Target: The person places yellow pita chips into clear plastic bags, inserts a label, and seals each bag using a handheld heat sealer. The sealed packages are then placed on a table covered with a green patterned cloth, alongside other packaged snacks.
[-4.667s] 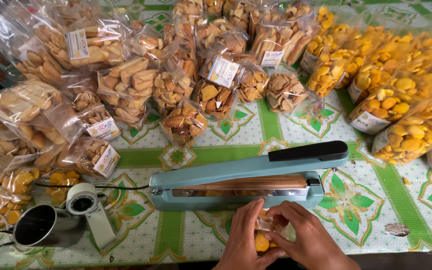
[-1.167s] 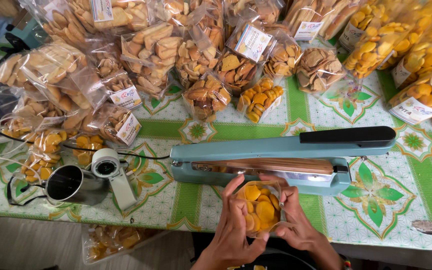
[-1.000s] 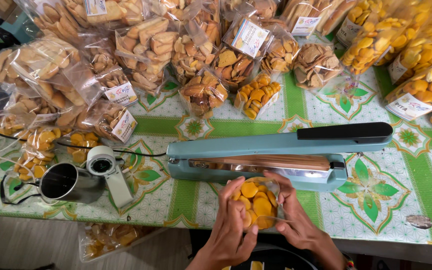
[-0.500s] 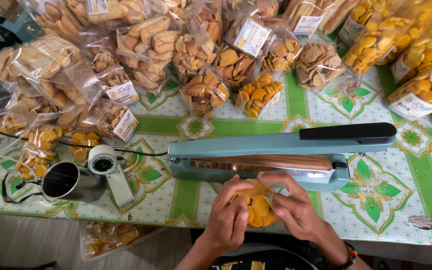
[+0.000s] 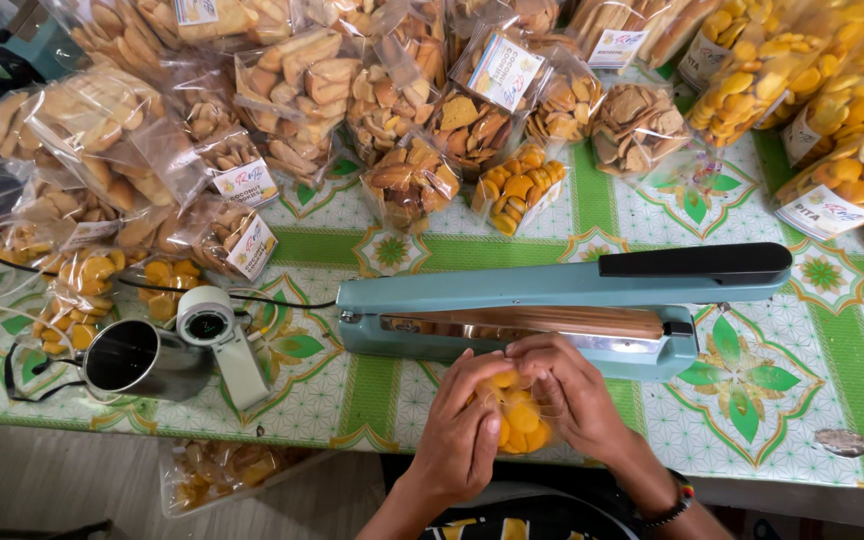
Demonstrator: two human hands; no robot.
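Observation:
My left hand (image 5: 464,428) and my right hand (image 5: 570,392) both grip a small clear bag of yellow round crackers (image 5: 517,420) at the table's near edge. The fingers pinch the bag's top together just in front of the blue heat sealer (image 5: 552,305). The sealer's arm with its black handle (image 5: 692,262) stands raised. Most of the bag is hidden under my hands.
Several sealed bags of brown and yellow snacks (image 5: 412,110) cover the far half of the green patterned tablecloth (image 5: 752,390). A metal cup (image 5: 142,357) and a white tape dispenser (image 5: 220,335) sit at the left. Another snack bag (image 5: 222,470) lies below the table edge.
The bag lay open and flat between my hands a second ago. Now both hands have closed over it and gathered its top.

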